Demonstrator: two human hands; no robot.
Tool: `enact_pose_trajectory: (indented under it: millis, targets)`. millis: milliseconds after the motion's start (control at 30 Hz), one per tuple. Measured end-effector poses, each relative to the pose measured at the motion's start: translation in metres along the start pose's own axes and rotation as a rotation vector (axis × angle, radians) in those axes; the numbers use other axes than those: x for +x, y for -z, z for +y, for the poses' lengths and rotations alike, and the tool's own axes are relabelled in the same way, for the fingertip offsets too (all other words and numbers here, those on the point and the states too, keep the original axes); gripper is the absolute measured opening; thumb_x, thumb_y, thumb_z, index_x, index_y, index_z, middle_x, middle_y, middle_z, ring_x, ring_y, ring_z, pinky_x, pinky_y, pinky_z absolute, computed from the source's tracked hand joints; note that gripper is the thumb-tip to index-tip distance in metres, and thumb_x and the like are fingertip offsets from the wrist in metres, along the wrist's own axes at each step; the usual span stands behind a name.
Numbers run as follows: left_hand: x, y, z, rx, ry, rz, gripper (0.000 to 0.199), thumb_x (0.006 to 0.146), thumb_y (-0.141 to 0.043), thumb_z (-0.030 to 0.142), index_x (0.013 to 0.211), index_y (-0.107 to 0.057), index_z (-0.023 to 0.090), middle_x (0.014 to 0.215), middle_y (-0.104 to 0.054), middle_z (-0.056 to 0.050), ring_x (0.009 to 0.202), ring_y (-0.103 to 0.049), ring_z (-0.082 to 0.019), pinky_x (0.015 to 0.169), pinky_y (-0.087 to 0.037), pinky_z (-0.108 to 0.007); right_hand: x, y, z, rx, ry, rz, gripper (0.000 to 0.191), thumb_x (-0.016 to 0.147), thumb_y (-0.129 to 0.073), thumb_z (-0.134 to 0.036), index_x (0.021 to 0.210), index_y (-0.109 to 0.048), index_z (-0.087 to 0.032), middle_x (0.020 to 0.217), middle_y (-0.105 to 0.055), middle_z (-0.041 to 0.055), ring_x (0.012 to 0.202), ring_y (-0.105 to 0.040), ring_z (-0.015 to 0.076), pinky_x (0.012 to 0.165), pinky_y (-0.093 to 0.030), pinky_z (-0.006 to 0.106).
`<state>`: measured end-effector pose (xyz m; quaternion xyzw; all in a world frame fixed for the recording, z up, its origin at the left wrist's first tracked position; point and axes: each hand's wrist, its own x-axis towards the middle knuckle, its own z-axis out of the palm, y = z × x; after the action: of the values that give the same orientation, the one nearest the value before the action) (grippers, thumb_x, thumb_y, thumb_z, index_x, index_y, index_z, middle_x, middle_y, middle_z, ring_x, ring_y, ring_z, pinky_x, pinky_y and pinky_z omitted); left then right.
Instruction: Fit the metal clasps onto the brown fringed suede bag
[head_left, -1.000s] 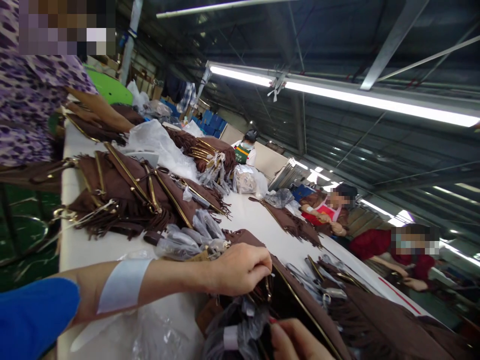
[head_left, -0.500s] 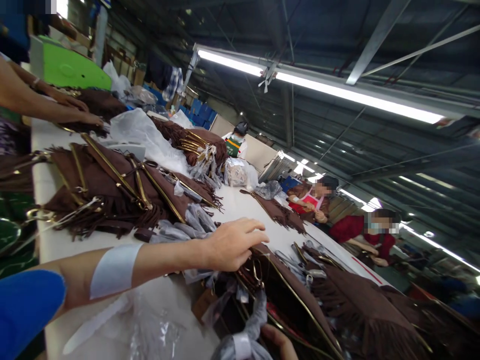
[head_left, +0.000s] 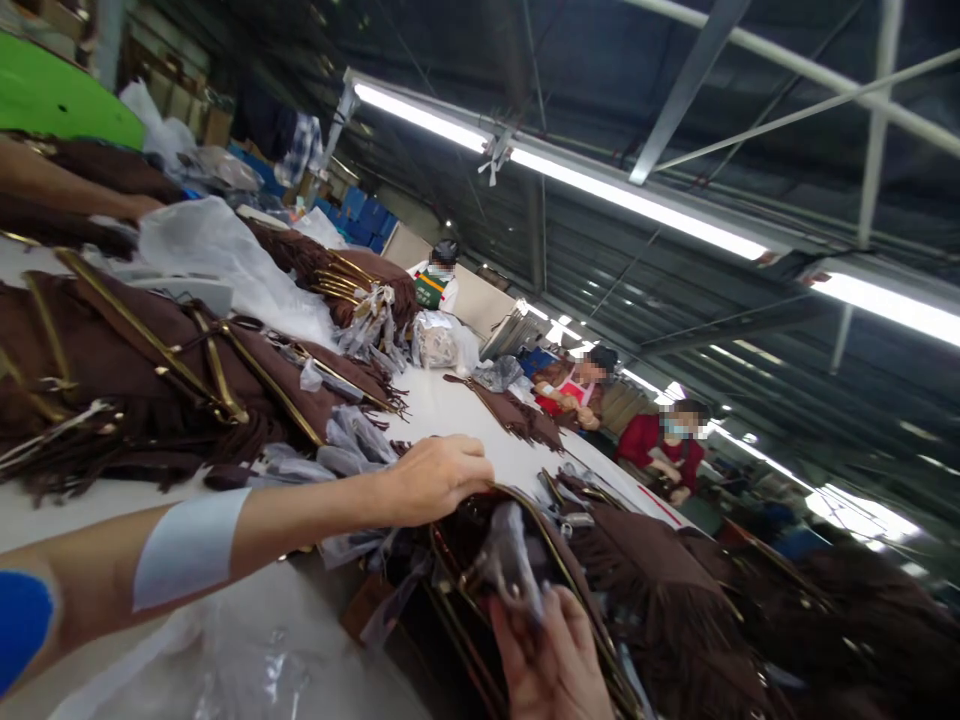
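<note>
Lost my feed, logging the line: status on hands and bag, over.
Left hand pressing top of brown fringed bag. Right hand pinching plastic-wrapped strap at its opening. More wrapped straps crowd the left side.

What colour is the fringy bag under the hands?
Dark brown with gold trim: the fringed bag under the left hand, seen in the head view.

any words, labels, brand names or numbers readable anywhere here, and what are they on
None can be read.
The white band on the left forearm shows no print.
The brown fringed bags by the left hand show only gold trim, no legible brand.
The grey wrapping pinched in the right hand carries no legible text.
The green and white top of the far person is too small and blurred to read.
</note>
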<state>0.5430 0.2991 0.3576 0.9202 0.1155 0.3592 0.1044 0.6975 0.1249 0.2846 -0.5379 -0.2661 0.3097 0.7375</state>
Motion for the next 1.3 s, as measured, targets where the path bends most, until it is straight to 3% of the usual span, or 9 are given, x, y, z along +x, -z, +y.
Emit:
enact_pose_trajectory:
  millis: [200, 433, 667, 767, 833, 933, 1033, 1167, 1300]
  targets:
    - [-0.001, 0.001, -0.009, -0.111, 0.061, 0.094, 0.022, 0.097, -0.047, 0.018, 0.091, -0.068, 0.018, 0.088, -0.060, -0.002, 0.086, -0.057, -0.016, 0.079, -0.044, -0.024, 0.001, -0.056, -0.009, -0.106, -0.005, -0.128, 0.061, 0.076, -0.075, -0.047, 0.123, -0.056, -0.014, 0.120, -0.069, 0.0108, 0.113, -0.065, 0.0254, 0.096, -0.054, 0.034]
    - [0.003, 0.003, -0.005, -0.096, 0.022, 0.127, 0.025, 0.098, -0.044, 0.020, 0.094, -0.069, 0.019, 0.090, -0.061, -0.003, 0.089, -0.057, -0.017, 0.081, -0.044, -0.025, 0.002, -0.038, -0.024, -1.468, 0.423, 0.011, 0.052, 0.086, -0.063, -0.051, 0.112, -0.071, -0.006, 0.073, -0.074, 0.0208, 0.071, -0.072, 0.0389, 0.061, -0.051, 0.042]
    - [-0.010, -0.014, -0.007, 0.225, -0.169, -0.102, 0.018, 0.090, -0.053, 0.011, 0.086, -0.068, 0.020, 0.084, -0.061, -0.003, 0.081, -0.056, -0.019, 0.066, -0.040, -0.027, 0.019, -0.055, -0.029, -1.572, 0.455, 0.035, 0.036, 0.097, -0.041, -0.025, 0.092, -0.072, -0.006, 0.082, -0.074, 0.0260, 0.078, -0.073, 0.0359, 0.067, -0.054, 0.041]
    - [-0.019, -0.011, -0.017, 0.191, -0.202, -0.197, 0.022, 0.087, -0.054, 0.007, 0.090, -0.070, 0.022, 0.082, -0.061, -0.002, 0.078, -0.057, -0.017, 0.066, -0.040, -0.026, 0.001, -0.022, -0.028, -1.366, 0.492, -0.185, 0.034, 0.094, -0.047, -0.028, 0.118, -0.068, -0.014, 0.105, -0.075, 0.0143, 0.093, -0.072, 0.0253, 0.076, -0.057, 0.031]
    - [-0.022, -0.003, -0.016, 0.167, -0.218, -0.247, 0.019, 0.086, -0.059, 0.010, 0.092, -0.071, 0.023, 0.082, -0.060, -0.001, 0.079, -0.058, -0.017, 0.067, -0.041, -0.026, -0.007, 0.026, -0.034, -1.039, 0.312, -0.354, 0.045, 0.097, -0.042, -0.042, 0.126, -0.065, -0.016, 0.102, -0.076, 0.0119, 0.082, -0.074, 0.0234, 0.066, -0.059, 0.029]
    - [-0.021, 0.007, 0.003, 0.239, -0.192, -0.284, 0.003, 0.083, -0.069, 0.020, 0.084, -0.071, 0.019, 0.084, -0.062, -0.004, 0.079, -0.059, -0.020, 0.068, -0.042, -0.030, -0.001, 0.107, -0.051, -0.952, 0.264, -0.048, 0.044, 0.087, -0.057, -0.053, 0.108, -0.074, -0.019, 0.093, -0.078, 0.0100, 0.085, -0.074, 0.0261, 0.075, -0.060, 0.033]
    - [-0.015, 0.007, 0.036, 0.278, -0.208, -0.248, 0.008, 0.083, -0.071, 0.024, 0.084, -0.068, 0.016, 0.093, -0.065, -0.008, 0.085, -0.060, -0.024, 0.074, -0.045, -0.034, 0.015, 0.153, -0.055, -0.982, 0.311, 0.030, 0.039, 0.070, -0.070, -0.045, 0.101, -0.079, -0.023, 0.110, -0.076, 0.0086, 0.108, -0.068, 0.0318, 0.097, -0.052, 0.042]
    - [-0.007, -0.012, 0.078, 0.136, -0.324, -0.281, 0.009, 0.086, -0.066, 0.021, 0.094, -0.068, 0.019, 0.100, -0.067, -0.007, 0.088, -0.063, -0.022, 0.075, -0.049, -0.031, 0.023, 0.143, -0.047, -0.951, 0.260, -0.077, 0.043, 0.071, -0.064, -0.041, 0.107, -0.077, -0.020, 0.116, -0.074, 0.0089, 0.114, -0.064, 0.0325, 0.103, -0.046, 0.048]
    - [0.002, -0.038, 0.104, 0.045, -0.290, -0.404, 0.012, 0.089, -0.062, 0.025, 0.096, -0.069, 0.018, 0.097, -0.070, -0.007, 0.085, -0.068, -0.024, 0.067, -0.054, -0.030, 0.013, 0.119, -0.064, -1.001, 0.263, -0.175, 0.030, 0.077, -0.065, -0.044, 0.089, -0.078, -0.019, 0.086, -0.076, 0.0052, 0.083, -0.069, 0.0266, 0.079, -0.054, 0.034]
